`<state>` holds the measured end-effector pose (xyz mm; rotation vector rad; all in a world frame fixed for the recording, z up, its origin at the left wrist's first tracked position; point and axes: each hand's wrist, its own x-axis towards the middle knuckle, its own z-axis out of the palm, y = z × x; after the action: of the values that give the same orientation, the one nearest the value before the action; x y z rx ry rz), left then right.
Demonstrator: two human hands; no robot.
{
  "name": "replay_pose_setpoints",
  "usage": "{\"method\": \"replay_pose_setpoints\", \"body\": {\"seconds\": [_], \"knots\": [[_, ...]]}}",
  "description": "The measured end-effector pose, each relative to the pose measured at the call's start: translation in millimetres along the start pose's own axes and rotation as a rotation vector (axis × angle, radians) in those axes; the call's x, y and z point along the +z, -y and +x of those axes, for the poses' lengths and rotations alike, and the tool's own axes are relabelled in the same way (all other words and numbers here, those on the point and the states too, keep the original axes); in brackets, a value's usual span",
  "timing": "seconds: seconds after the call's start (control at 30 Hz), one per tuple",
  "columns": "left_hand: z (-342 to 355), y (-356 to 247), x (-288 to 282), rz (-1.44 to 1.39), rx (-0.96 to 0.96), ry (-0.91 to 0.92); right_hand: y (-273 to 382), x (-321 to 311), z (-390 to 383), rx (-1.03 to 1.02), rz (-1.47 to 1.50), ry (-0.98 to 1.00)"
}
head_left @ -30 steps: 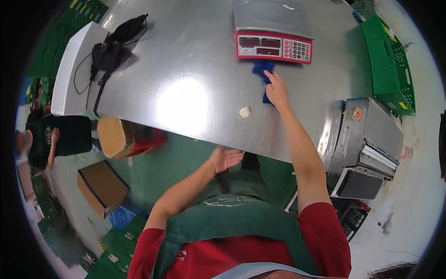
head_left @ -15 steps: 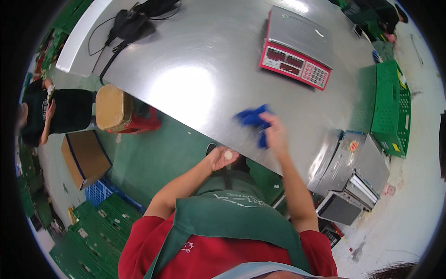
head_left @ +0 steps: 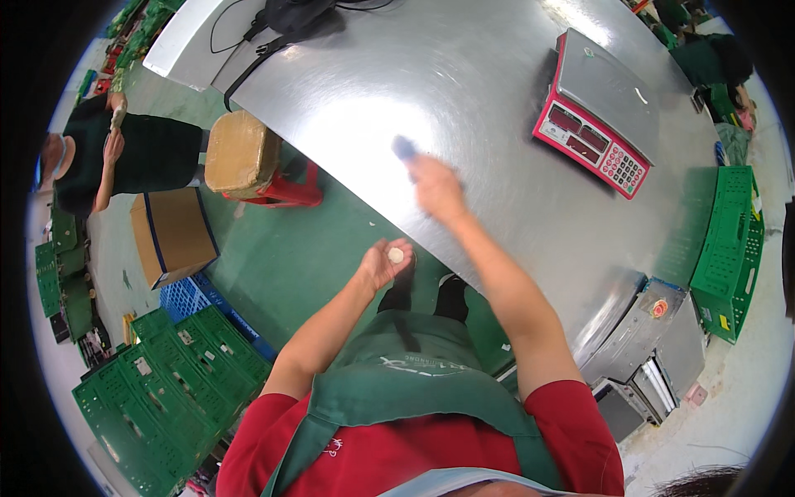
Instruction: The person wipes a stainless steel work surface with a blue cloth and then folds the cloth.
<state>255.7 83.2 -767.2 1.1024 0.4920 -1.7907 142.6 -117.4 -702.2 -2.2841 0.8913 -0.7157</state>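
Over the steel table (head_left: 489,66), my right hand (head_left: 439,189) is closed on a blue cloth (head_left: 403,148), smeared by motion and mostly hidden by the hand. Just off the table's near edge, my left hand (head_left: 384,263) is held palm up. A small pale round piece (head_left: 396,255) rests in its cupped palm; I cannot make out what it is. To the right of my right hand, a red weighing scale (head_left: 592,145) with a steel platter stands on the table.
A black bag (head_left: 302,15) with straps lies at the far left of the table. Left are a red stool (head_left: 298,186) topped by a taped block (head_left: 240,153), a cardboard box (head_left: 178,232), green crates (head_left: 157,398) and a person (head_left: 132,157). A green crate (head_left: 725,248) stands right.
My right hand has swept the cloth leftward across the table, and the cloth now shows less beyond it. My left hand still bears the pale piece. The view has shifted, moving the scale rightward.
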Motion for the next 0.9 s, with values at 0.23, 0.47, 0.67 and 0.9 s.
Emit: {"method": "replay_pose_setpoints", "body": {"seconds": [0.23, 0.47, 0.67, 0.9], "knots": [[-12, -6, -109, 0.098, 0.274, 0.007, 137, 42, -84, 0.19, 0.575, 0.252], [-45, -37, -69, 0.204, 0.076, 0.06, 38, -192, -111, 0.7, 0.544, -0.14], [-26, -87, 61, 0.415, 0.162, 0.095, -37, -279, -204, 0.975, 0.56, -0.493], [38, -97, 233, 0.608, 0.281, 0.194, -151, -360, -186, 0.868, 0.429, -0.69]]}}
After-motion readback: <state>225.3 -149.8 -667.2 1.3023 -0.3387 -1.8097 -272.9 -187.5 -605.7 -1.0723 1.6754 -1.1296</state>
